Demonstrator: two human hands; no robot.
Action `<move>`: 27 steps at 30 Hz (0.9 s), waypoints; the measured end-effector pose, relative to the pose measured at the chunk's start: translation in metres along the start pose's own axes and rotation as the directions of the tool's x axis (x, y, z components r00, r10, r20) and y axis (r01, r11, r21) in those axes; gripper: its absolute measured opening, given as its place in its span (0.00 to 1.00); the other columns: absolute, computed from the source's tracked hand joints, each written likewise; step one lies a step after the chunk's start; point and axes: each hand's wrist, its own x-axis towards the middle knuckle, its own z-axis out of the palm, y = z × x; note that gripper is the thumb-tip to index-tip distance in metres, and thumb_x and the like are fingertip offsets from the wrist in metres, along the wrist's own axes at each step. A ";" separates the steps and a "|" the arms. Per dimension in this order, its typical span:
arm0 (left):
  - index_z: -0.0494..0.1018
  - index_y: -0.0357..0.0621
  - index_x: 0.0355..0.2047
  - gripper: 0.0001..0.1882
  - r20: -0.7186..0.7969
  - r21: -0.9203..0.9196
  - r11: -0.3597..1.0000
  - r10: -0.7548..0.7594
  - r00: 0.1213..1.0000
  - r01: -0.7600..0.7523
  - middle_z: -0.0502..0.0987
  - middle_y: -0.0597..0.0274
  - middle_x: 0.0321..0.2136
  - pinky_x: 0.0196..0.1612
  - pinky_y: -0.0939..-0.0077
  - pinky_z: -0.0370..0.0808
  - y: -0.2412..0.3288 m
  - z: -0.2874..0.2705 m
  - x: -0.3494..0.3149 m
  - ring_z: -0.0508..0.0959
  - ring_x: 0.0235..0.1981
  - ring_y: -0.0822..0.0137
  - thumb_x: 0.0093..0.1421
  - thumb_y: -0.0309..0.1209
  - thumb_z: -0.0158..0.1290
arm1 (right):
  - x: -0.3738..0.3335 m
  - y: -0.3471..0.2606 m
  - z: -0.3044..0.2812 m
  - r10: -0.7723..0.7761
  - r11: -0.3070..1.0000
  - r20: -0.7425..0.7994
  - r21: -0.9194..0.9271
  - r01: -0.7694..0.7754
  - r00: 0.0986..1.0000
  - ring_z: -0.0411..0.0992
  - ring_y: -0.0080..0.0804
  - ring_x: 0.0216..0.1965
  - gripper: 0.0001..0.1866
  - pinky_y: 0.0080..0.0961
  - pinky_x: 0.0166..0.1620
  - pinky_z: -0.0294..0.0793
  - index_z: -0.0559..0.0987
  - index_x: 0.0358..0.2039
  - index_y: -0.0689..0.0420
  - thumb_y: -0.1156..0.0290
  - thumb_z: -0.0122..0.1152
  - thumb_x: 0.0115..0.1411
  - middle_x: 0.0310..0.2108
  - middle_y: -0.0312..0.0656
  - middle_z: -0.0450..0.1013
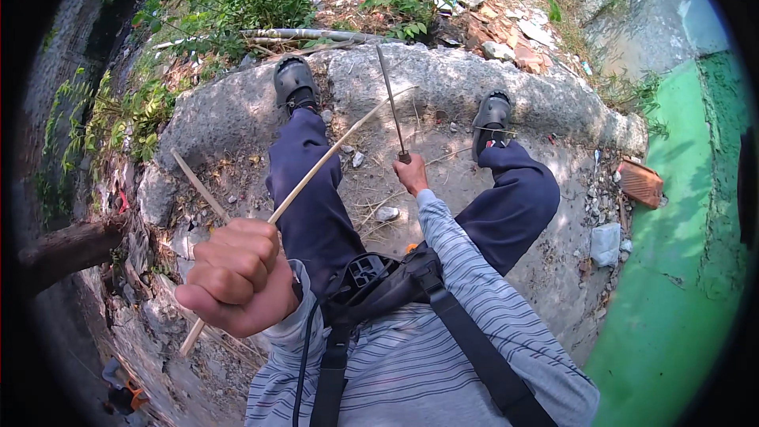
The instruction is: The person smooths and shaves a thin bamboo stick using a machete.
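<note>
My left hand [236,275] is wrapped in a fist around a long, thin, pale stick [336,147]. One end of the stick sticks out below the fist, and the other slants up and away to the right, its thin tip by the knife. In my right hand [412,175] is the dark handle of a long, narrow-bladed knife [388,95]. Its blade points away from me, with the tip over the rough concrete ledge [451,75]. Stick and blade look close to crossing near the stick's far tip; whether they touch I cannot tell.
Another flat wooden strip [199,183] lies on the ground at left. My shoes [296,83] rest by the ledge. Leafy plants [265,0] and rubble [506,39] lie beyond. A green-painted surface [656,292], a white block [606,244] and a reddish brick [640,183] are at right.
</note>
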 end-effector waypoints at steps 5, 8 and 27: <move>0.48 0.56 0.12 0.33 -0.063 0.023 0.999 -0.037 0.997 0.038 0.46 0.77 0.07 0.15 0.79 0.37 -0.001 -0.008 -0.005 0.39 0.09 0.79 0.80 0.45 0.25 | 0.016 0.006 -0.024 0.223 0.965 0.033 -0.151 -0.216 0.974 0.66 0.27 0.12 0.09 0.30 0.17 0.63 0.73 0.19 0.60 0.71 0.61 0.50 0.14 0.37 0.68; 0.48 0.55 0.12 0.33 -0.079 0.027 1.000 0.017 0.997 -0.015 0.47 0.77 0.05 0.13 0.79 0.38 -0.002 -0.016 -0.003 0.41 0.07 0.79 0.80 0.44 0.25 | 0.016 -0.005 -0.013 0.060 0.988 -0.049 -0.139 -0.066 0.997 0.66 0.28 0.12 0.09 0.31 0.17 0.64 0.74 0.19 0.61 0.71 0.61 0.50 0.14 0.38 0.68; 0.50 0.56 0.12 0.33 0.031 0.040 0.999 0.029 0.999 -0.030 0.47 0.78 0.05 0.13 0.80 0.38 -0.010 -0.004 0.007 0.40 0.07 0.81 0.79 0.46 0.26 | 0.027 0.029 -0.030 0.112 0.963 -0.105 -0.233 -0.134 0.988 0.72 0.32 0.17 0.10 0.35 0.24 0.70 0.75 0.18 0.63 0.69 0.62 0.49 0.14 0.41 0.70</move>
